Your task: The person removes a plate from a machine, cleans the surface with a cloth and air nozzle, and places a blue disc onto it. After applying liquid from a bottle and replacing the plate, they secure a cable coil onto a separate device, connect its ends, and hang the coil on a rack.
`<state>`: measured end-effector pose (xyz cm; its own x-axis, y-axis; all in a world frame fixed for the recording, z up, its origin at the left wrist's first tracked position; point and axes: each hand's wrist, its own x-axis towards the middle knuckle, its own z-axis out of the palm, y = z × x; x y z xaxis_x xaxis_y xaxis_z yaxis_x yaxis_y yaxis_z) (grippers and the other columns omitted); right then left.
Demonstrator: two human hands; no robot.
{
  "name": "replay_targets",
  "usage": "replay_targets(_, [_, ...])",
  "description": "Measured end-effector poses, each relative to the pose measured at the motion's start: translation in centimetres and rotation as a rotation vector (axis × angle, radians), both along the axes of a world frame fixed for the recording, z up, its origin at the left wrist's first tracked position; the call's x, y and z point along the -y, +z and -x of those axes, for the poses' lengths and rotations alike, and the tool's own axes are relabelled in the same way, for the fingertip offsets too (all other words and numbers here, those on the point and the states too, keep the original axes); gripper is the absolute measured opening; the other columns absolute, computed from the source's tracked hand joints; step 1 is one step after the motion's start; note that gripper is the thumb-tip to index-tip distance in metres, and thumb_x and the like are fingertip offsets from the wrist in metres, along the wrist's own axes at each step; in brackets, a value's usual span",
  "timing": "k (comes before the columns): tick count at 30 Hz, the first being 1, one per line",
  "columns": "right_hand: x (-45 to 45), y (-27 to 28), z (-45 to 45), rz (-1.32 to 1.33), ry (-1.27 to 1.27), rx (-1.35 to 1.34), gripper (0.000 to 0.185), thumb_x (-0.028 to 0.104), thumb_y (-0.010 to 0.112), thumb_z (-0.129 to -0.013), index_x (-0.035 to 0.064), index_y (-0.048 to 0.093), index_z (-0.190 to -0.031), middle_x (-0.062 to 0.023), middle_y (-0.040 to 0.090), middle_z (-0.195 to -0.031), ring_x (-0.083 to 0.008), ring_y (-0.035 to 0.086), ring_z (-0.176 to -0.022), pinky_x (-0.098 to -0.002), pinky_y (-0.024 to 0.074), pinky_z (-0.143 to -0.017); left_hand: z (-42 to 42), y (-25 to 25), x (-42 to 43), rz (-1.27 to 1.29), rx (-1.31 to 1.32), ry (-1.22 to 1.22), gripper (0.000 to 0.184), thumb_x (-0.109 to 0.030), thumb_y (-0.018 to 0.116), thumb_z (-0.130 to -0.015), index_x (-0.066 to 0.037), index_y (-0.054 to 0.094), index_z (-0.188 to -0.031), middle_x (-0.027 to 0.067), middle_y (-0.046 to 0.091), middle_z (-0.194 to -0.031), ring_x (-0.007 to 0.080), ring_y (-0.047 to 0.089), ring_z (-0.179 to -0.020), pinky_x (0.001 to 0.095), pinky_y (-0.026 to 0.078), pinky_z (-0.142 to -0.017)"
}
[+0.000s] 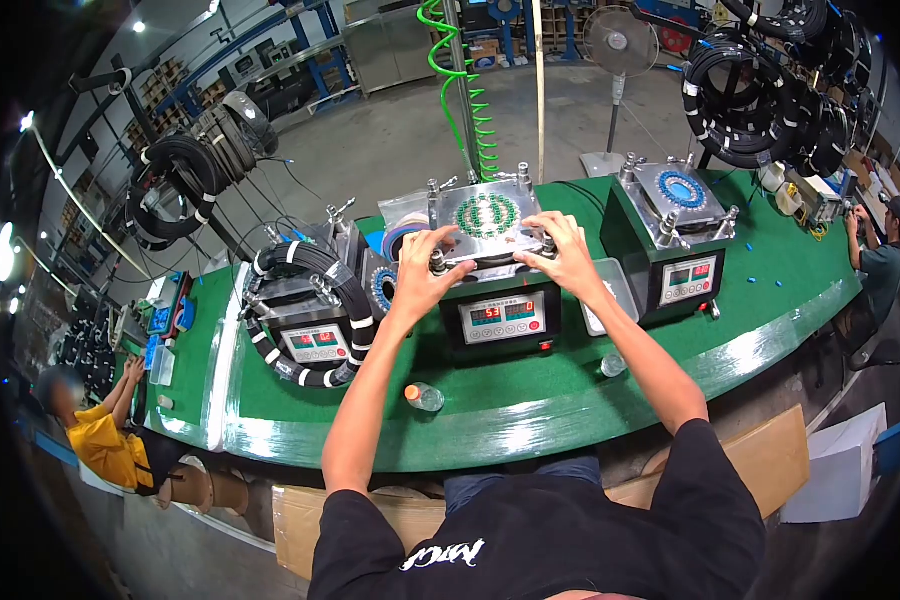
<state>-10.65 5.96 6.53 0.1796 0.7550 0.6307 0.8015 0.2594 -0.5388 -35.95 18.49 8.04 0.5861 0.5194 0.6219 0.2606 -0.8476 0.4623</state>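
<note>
A black machine (pixel 505 318) with a lit red and green display stands at the middle of the green table. On its top lies a metal plate with a ring of green pieces (pixel 487 216). My left hand (pixel 428 268) is at the plate's left front corner, its thumb and fingers curled around a metal post. Around the right front post, my right hand (pixel 562 252) is curled in the same way. Both hands grip these corner posts, one on each side of the plate.
A similar machine with a blue ring (pixel 681 190) stands to the right. At the left, a black cable coil (pixel 310 312) leans on another machine. An orange-capped bottle (pixel 424 397) lies near the front edge of the green table (pixel 470 440). People sit at both far ends.
</note>
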Motion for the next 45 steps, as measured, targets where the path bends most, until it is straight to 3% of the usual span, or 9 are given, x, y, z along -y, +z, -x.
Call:
replay_targets(5, [-1.8, 1.7, -2.3, 0.148, 0.130, -0.018, 0.046, 0.048, 0.072, -0.092, 0.0203, 0.068, -0.129, -0.0052, 0.064, -0.108, -0.0257, 0.054, -0.111, -0.0404, 0.0372, -0.099, -0.1, 1.9, -2.9, 0.060, -0.055, -0.102, 0.048, -0.033, 0.079, -0.087, -0.009, 0.068, -0.127, 0.0072, 0.069, -0.107, 0.0280, 0.057, -0.113, 0.0413, 0.044, -0.103])
replay_targets(10, [-7.4, 4.7, -5.2, 0.141, 0.102, 0.111, 0.036, 0.032, 0.071, -0.095, 0.0207, 0.066, -0.130, -0.0065, 0.066, -0.111, -0.0276, 0.056, -0.115, -0.0438, 0.0396, -0.101, -2.9, 4.5, -8.5, 0.008, -0.088, -0.020, 0.038, -0.029, 0.074, -0.093, -0.009, 0.069, -0.126, 0.0104, 0.069, -0.114, 0.0305, 0.057, -0.117, 0.0429, 0.046, -0.102])
replay_targets(15, [-14.3, 5.1, -8.1, 0.296, 0.074, 0.371, 0.052, 0.037, 0.079, -0.088, 0.0172, 0.067, -0.134, -0.0082, 0.071, -0.121, -0.0294, 0.060, -0.117, -0.0446, 0.0436, -0.103, -6.7, 2.9, -16.1, 0.142, -0.295, 0.004, 0.065, -0.034, 0.085, -0.082, -0.002, 0.065, -0.135, 0.0161, 0.073, -0.120, 0.0299, 0.068, -0.111, 0.0411, 0.051, -0.099])
replay_targets(19, [-19.7, 4.4, -11.1, 0.659, 0.346, 0.137, 0.069, 0.039, 0.089, -0.077, 0.0074, 0.067, -0.134, -0.0161, 0.072, -0.125, -0.0311, 0.068, -0.115, -0.0413, 0.0537, -0.099, -7.6, 2.6, -19.4, 0.349, -0.351, -0.109, 0.057, -0.030, 0.086, -0.081, 0.001, 0.072, -0.125, 0.0131, 0.074, -0.112, 0.0239, 0.070, -0.105, 0.0358, 0.053, -0.093])
replay_targets(28, [-21.6, 4.5, -12.2, 0.952, 0.369, 0.049, 0.077, 0.044, 0.088, -0.080, 0.0067, 0.062, -0.142, -0.0187, 0.065, -0.139, -0.0307, 0.061, -0.127, -0.0382, 0.0488, -0.107, -7.4, 2.4, -19.9, 0.518, -0.364, -0.212, 0.046, -0.028, 0.083, -0.086, -0.002, 0.074, -0.123, 0.0047, 0.072, -0.098, 0.0135, 0.063, -0.089, 0.0311, 0.052, -0.083])
replay_targets(34, [-16.2, 5.7, -8.7, 0.549, -0.010, 0.420, 0.079, 0.043, 0.087, -0.080, 0.0151, 0.055, -0.146, -0.0124, 0.062, -0.132, -0.0285, 0.060, -0.122, -0.0406, 0.0482, -0.104, -6.7, 1.3, -17.6, 0.141, -0.238, -0.104, 0.050, -0.026, 0.080, -0.087, -0.006, 0.068, -0.133, 0.0144, 0.071, -0.117, 0.0290, 0.066, -0.111, 0.0398, 0.050, -0.099])
replay_targets(35, [-15.1, 5.3, -8.3, 0.390, -0.013, 0.453, 0.070, 0.037, 0.083, -0.083, 0.0197, 0.054, -0.145, -0.0121, 0.056, -0.133, -0.0305, 0.055, -0.126, -0.0434, 0.0466, -0.104, -6.1, 1.8, -15.9, 0.049, -0.216, -0.034, 0.049, -0.026, 0.078, -0.088, -0.008, 0.068, -0.132, 0.0188, 0.065, -0.131, 0.0347, 0.057, -0.129, 0.0441, 0.044, -0.110])
replay_targets(39, [-9.7, 6.5, -5.6, 0.308, 0.209, 0.253, 0.046, 0.027, 0.074, -0.092, 0.0132, 0.060, -0.133, -0.0177, 0.063, -0.121, -0.0354, 0.060, -0.119, -0.0474, 0.0489, -0.099, -3.7, 4.5, -10.3, -0.041, -0.182, -0.059, 0.040, -0.027, 0.074, -0.092, -0.008, 0.069, -0.127, 0.0174, 0.063, -0.132, 0.0328, 0.056, -0.132, 0.0445, 0.042, -0.112])
replay_targets(45, [-2.8, 6.6, -3.2, 0.433, 0.348, 0.413, 0.073, 0.059, 0.071, -0.088, 0.0154, 0.053, -0.145, -0.0202, 0.063, -0.134, -0.0365, 0.054, -0.130, -0.0500, 0.0450, -0.108, 0.2, 5.1, -4.3, 0.217, -0.325, -0.305, 0.052, -0.035, 0.076, -0.091, -0.007, 0.066, -0.133, 0.0159, 0.063, -0.133, 0.0310, 0.058, -0.128, 0.0434, 0.044, -0.112])
